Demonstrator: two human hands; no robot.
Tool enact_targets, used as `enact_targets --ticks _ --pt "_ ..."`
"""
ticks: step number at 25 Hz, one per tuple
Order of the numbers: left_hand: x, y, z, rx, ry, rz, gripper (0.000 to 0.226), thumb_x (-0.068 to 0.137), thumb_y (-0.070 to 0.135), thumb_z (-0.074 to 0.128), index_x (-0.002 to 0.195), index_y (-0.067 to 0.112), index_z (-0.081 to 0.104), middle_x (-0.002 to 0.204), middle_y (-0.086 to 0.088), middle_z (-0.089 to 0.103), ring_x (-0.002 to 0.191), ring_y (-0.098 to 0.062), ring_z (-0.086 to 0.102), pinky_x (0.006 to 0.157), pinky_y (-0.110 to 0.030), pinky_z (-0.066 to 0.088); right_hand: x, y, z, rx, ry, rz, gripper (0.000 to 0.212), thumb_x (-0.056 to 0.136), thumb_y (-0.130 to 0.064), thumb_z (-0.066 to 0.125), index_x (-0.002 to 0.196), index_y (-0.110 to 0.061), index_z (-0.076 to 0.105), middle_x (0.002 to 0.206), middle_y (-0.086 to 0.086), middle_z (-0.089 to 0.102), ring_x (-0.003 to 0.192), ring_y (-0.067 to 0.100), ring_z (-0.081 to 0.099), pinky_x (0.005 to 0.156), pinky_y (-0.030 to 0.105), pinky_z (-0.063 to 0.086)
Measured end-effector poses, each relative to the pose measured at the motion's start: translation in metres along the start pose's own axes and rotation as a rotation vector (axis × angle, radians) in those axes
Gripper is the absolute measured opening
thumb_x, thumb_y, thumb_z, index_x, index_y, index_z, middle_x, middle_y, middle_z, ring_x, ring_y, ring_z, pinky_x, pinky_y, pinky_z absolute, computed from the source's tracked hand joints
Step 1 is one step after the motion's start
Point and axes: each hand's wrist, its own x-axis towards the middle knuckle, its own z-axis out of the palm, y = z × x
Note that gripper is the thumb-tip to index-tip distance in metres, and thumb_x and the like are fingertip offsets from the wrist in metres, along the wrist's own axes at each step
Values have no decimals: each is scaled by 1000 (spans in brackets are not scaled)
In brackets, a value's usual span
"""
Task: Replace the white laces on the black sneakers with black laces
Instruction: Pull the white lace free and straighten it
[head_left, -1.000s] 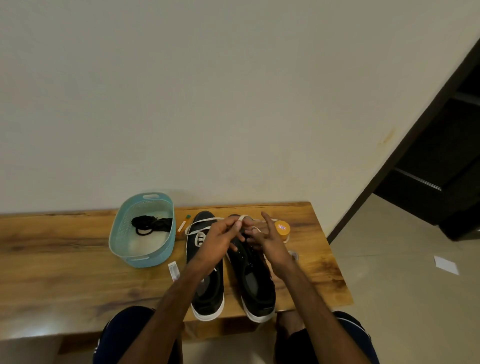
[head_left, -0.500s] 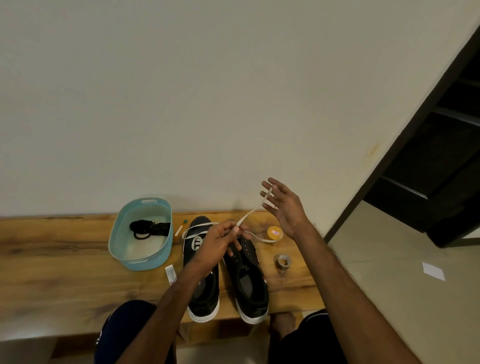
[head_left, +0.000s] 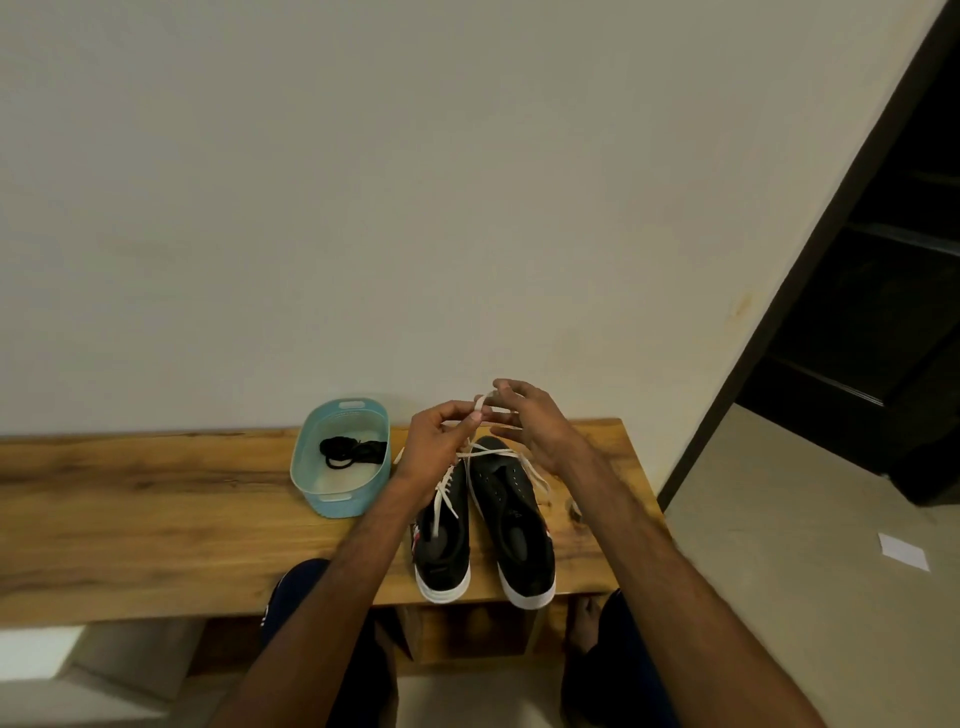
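Both hands are up over the toes of the shoes, near the counter's (head_left: 156, 509) far edge.
- Left hand (head_left: 441, 441): fingers (head_left: 457, 410) pressed together, pinching the white lace (head_left: 480, 404).
- Right hand (head_left: 535, 431): fingers (head_left: 511, 387) loosely curled, with the same lace running across them.

From your hands the lace drops over the toe of the right sneaker (head_left: 511, 519) and trails down its outer side. The left sneaker (head_left: 447, 540) has white lace threaded through its eyelets.

The two sneakers stand side by side toward the counter's right end, heels at the near edge. Your left forearm crosses the left sneaker's outer side and hides it.

A blue basket (head_left: 311, 467) sits just left of the sneakers, with the black laces (head_left: 353, 449) coiled inside. A small pale object (head_left: 575, 505) shows at your right forearm, too hidden to tell what it is.

A plain wall (head_left: 363, 208) runs behind the counter and a dark doorway (head_left: 857, 312) opens to the right. A scrap of paper (head_left: 903, 552) lies on the floor (head_left: 779, 519).
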Motion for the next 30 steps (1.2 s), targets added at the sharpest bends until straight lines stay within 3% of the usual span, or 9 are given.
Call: enact_targets --ticks 5,7,12,16,18,23,25,28,30 --pt "-24 -17 -5 41 35 -35 12 88 17 74 100 18 75 90 -5 76 79 -25 68 67 -33 53 -26 19 7 79 83 32 26 105 -29 48 114 -5 51 102 16 73 78 18 71 80 36 59" --pt "-31 -18 -2 42 64 -65 15 86 17 76 101 14 74 95 -9 76 85 -30 71 73 -38 56 -42 25 10 -29 -3 55 36 107 -37 40 102 -9 62 94 12 73 75 15 70 68 27 56" --pt "-37 5 -2 42 66 -26 8 88 6 72 96 4 72 84 -13 72 73 -33 66 72 -37 57 -60 13 20 -244 -236 16 55 105 -47 38 113 -2 68 75 11 68 64 17 63 59 22 51" --pt "-44 45 -11 379 191 110 23 93 36 66 89 16 76 83 4 75 78 -15 71 76 -35 57 -74 -19 18 -256 -377 -60 40 103 -37 51 95 -6 74 60 7 57 54 16 51 59 25 47" --pt "-47 64 -19 476 247 187 19 96 35 62 96 19 74 92 9 73 84 -11 68 79 -34 55 -85 -38 19 -199 -432 -89 37 103 -34 51 98 -5 73 66 8 63 58 17 56 61 24 50" --pt "-57 107 -6 144 -142 166 31 106 11 38 123 3 63 83 0 68 87 -12 65 81 -22 54 -105 -91 29 -20 -474 -215 38 98 -35 52 104 -3 72 87 12 72 71 16 65 78 32 57" --pt "-59 122 -1 135 -118 252 27 105 4 37 113 -6 61 84 -22 60 83 -21 59 76 -24 54 -115 -104 32 -6 -518 -247 36 98 -35 53 105 -7 74 92 13 72 73 16 66 80 32 57" --pt "-63 150 0 148 -159 417 18 101 -5 42 101 -5 60 79 -20 58 69 -24 56 64 -32 51 -130 -113 31 -27 -625 -267 38 100 -36 52 114 -5 71 104 18 72 83 20 69 84 34 56" --pt "-63 167 2 149 -184 454 19 99 -8 45 106 -10 62 86 -33 62 73 -44 60 70 -47 53 -139 -119 27 3 -682 -265 47 101 -40 49 121 -1 66 112 21 70 94 25 69 91 38 56"
